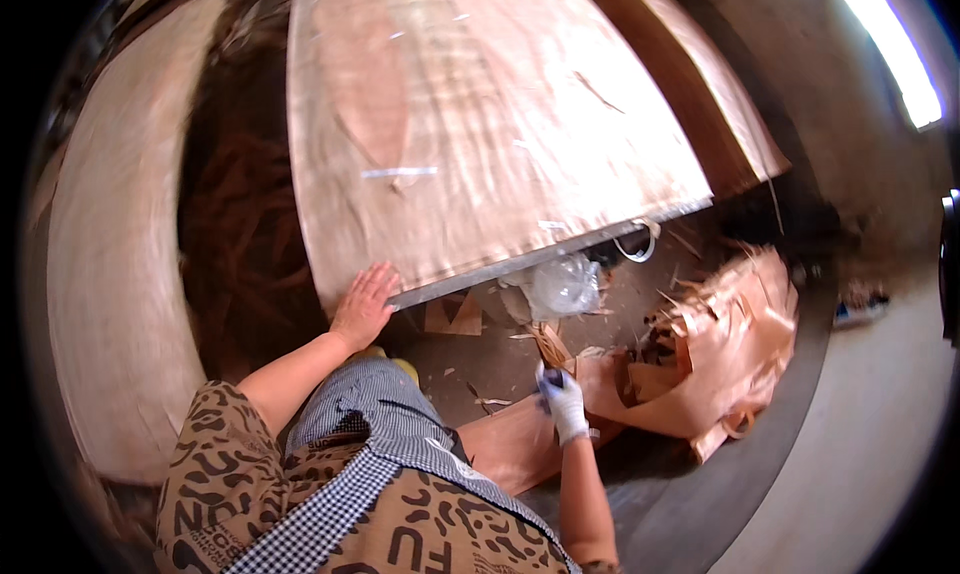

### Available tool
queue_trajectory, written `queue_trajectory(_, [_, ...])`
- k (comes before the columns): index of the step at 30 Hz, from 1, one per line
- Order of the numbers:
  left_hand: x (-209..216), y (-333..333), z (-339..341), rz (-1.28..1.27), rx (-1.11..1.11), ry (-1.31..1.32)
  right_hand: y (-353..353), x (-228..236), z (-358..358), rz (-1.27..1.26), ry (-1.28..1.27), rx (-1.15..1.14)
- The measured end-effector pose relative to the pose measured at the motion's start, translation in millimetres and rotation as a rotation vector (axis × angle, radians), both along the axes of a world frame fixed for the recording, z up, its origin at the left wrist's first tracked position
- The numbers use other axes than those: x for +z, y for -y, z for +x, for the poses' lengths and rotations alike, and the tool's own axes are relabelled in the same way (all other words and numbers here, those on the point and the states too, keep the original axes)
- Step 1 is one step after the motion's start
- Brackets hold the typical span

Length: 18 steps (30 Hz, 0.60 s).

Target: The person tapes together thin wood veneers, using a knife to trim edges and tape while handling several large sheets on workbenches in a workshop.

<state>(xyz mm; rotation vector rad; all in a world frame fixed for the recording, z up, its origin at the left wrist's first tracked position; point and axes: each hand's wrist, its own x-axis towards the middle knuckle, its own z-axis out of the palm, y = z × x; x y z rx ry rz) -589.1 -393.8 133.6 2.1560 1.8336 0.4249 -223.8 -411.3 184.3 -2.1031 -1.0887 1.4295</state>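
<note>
The person leans over a big thin veneer sheet (480, 124) that lies across the table (520, 264), its pale pinkish face streaked with grain and its near edge running along the grey table rim. Their bare left hand (363, 306) lies flat on the sheet's near left corner, fingers together and stretched out, palm pressing on the wood right at the edge. The right hand (560, 399), in a white glove, hangs lower, over the floor beside the table; its fingers are closed around a small dark tool (551, 376), though what kind of tool I cannot make out. Just above that hand a narrow veneer strip (548, 344) sticks up from the floor litter, close to the glove. To the right of it sits a pile of torn veneer scraps (720, 354), curled and splintered, and a flat offcut (510, 439) lies under the right forearm. A crumpled clear plastic bag (562, 284) is tucked under the table edge. To the left a second pale sheet (110, 274) curves away, with dark brown shavings (240, 234) heaped between it and the table.
</note>
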Motion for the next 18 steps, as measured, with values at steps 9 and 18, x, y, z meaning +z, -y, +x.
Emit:
queue_trajectory(9, [-9, 16, -23, 0.137, 0.565, 0.118, -164, -19, -246, 0.106, -0.296, 0.862])
queue_trajectory(18, [-25, -51, -21, -0.045, 0.395, 0.011, -203, -52, -301, 0.409, 0.494, 1.215])
